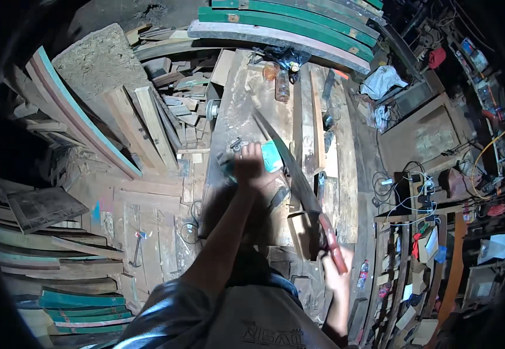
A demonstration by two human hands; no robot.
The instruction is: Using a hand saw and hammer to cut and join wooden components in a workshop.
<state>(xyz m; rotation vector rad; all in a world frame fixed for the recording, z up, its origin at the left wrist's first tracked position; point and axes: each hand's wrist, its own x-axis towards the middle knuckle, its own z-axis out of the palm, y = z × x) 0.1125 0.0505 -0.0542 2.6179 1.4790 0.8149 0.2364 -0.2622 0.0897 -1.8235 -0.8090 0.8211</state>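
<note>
The right hand (337, 269) grasps a tapering, grey-bladed, red-handled handsaw (302, 183) over the wooden workbench (238, 110); the left hand (248, 164) rests beside a turquoise piece (271, 156), grip unclear. A clear plastic bottle (282, 91), contents indistinct, sits toward the workbench's far end.

I've got the right hand (338, 269) wrapped round the red-brown handle of a handsaw (294, 166), blade angled away and leftward over the bench (241, 107). Left hand (248, 166) is down beside a teal piece (271, 156), left of the blade; can't tell from here if blade touches it. Clear bottle (282, 90) at bench's far end, green planks (299, 26) beyond, hammer (137, 251) off left.
</note>
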